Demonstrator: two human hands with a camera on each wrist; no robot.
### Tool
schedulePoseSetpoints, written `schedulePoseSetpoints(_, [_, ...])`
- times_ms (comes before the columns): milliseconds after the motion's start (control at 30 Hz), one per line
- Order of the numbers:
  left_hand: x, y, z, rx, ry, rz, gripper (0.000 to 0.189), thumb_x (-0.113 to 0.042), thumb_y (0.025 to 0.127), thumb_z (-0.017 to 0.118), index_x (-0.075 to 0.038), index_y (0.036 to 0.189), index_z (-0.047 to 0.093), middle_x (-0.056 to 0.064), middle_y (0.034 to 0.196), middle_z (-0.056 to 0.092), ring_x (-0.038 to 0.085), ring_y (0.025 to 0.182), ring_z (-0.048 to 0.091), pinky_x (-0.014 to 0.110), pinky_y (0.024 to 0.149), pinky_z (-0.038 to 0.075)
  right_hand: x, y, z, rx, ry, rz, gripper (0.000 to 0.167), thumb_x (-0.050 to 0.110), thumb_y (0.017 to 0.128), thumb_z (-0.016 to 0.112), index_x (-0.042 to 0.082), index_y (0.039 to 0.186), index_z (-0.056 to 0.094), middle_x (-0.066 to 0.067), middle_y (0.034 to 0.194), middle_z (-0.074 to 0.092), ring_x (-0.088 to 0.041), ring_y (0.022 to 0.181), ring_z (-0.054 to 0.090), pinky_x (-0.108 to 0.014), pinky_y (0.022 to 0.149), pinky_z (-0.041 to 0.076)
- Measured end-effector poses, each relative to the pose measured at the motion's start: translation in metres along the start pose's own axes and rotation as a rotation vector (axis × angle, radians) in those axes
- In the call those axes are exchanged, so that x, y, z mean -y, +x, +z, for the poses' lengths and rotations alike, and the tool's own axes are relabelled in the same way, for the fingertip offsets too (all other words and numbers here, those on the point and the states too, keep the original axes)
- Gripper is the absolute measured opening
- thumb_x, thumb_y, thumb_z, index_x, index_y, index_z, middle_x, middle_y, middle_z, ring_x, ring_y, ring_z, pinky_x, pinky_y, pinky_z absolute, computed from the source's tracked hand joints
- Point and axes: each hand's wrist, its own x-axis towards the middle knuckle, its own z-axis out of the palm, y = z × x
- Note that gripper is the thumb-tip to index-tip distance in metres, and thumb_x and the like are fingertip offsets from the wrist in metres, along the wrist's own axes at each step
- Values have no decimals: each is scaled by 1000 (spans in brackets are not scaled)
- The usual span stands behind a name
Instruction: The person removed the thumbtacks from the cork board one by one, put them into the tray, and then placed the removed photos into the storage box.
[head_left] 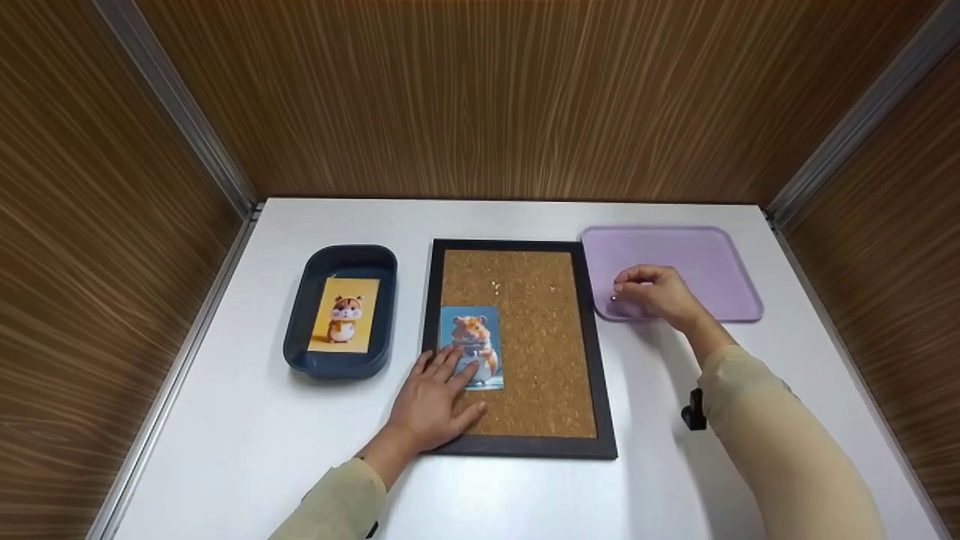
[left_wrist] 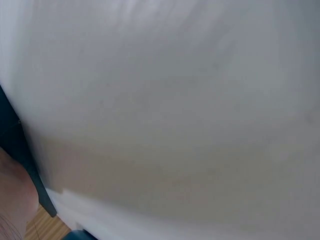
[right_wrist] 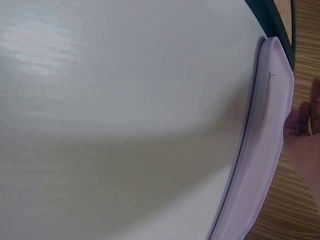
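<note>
Corkboard (head_left: pixel 551 337), rectangular, grainy brown with pale flecks and a flat dark frame (head_left: pixel 525 448), lay on the smooth, glossy white counter (head_left: pixel 225 420). A flat blue hamster card (head_left: pixel 484 337) sat on the board's left half, long side along the frame. Left hand (head_left: pixel 431 401) was wide, fingers spread, resting over the card's lower part and the board's left edge. Right hand (head_left: pixel 652 289) was narrow, thumb and finger close together, over the lilac tray (head_left: pixel 675 251) just right of the board; a tiny shiny bit (head_left: pixel 613 298) showed by the fingertips, could not tell if held. Tray was shallow, matte, rounded corners. Left of the board stood a dark blue rounded bin (head_left: pixel 341 367), with a yellow cartoon-animal card (head_left: pixel 343 315) inside. Wood-grain panels (head_left: pixel 510 97) rose behind the board.
</note>
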Motion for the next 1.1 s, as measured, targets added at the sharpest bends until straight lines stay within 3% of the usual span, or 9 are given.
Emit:
schedulePoseSetpoints(133, [0, -1, 1, -2, 3, -1, 76, -72, 104, 40, -25, 163, 47, 9, 170, 38, 28, 158, 31, 53, 129, 18, -9, 0, -4, -9, 7, -7, 24, 1, 96, 75, -16, 112, 71, -14, 105, 74, -14, 99, 59, -20, 84, 47])
schedulePoseSetpoints(433, [0, -1, 2, 17, 11, -13, 76, -72, 104, 39, -25, 163, 46, 8, 171, 36, 27, 159, 30, 53, 129, 17, -59, 13, -18, -47, -22, 4, 25, 5, 97, 76, -14, 113, 73, -1, 100, 77, -6, 91, 60, -17, 78, 47])
schedulePoseSetpoints(567, [0, -1, 2, 12, 12, -11, 76, -72, 104, 39, -25, 163, 47, 9, 170, 37, 27, 159, 30, 53, 129, 17, -61, 10, -21, -51, -34, 37, 25, 8, 98, 76, -11, 114, 74, -4, 104, 77, -8, 94, 60, -18, 79, 48])
schedulePoseSetpoints(800, [2, 0, 3, -10, 0, -2, 74, -70, 104, 43, -25, 162, 48, 10, 168, 40, 28, 158, 31, 53, 129, 18, -72, 11, -26, -48, -30, 59, 25, 7, 99, 73, -13, 115, 72, 1, 95, 76, -7, 82, 59, -23, 69, 50])
schedulePoseSetpoints(1100, [2, 0, 3, 3, 2, -8, 75, -71, 104, 41, -25, 163, 47, 9, 170, 37, 27, 159, 29, 52, 129, 17, -77, 10, -29, -46, -34, 87, 26, 7, 101, 71, -12, 118, 72, -5, 103, 78, -11, 87, 61, -24, 75, 52])
